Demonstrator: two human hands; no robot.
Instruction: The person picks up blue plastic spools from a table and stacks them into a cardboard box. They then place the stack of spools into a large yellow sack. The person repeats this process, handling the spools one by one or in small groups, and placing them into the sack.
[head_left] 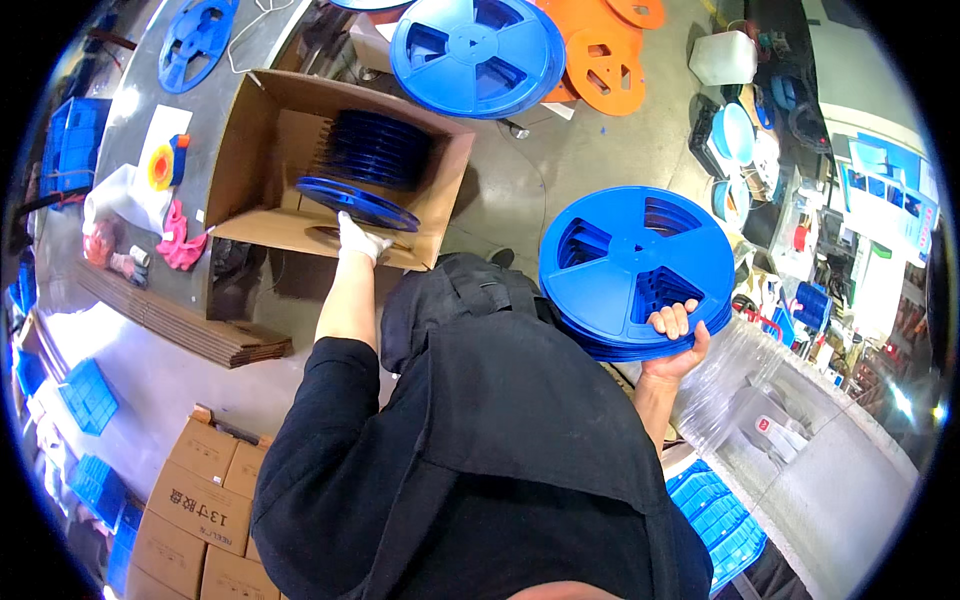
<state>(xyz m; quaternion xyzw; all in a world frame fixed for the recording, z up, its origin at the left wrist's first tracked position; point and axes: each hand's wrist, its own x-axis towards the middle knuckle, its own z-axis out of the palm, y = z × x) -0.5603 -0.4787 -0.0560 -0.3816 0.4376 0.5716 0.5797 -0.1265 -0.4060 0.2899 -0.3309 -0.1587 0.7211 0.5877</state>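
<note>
My left hand (360,241), in a white glove, reaches into an open cardboard box (240,222). Its fingers are closed at the near edge of a tilted blue plastic reel (345,199). Behind that reel, several dark blue reels (375,150) stand packed side by side in the box. My right hand (680,335) is bare and grips the lower right rim of a stack of large blue reels (625,225). Its fingers go through a cutout of the top reel, with the thumb at the rim. What supports the stack from below is hidden.
More blue reels (475,50) are stacked at the far middle, beside orange reels (605,75). Flattened cardboard (180,320) lies left of the box. Closed cartons (195,500) are piled at lower left. A cluttered bench (790,260) runs along the right.
</note>
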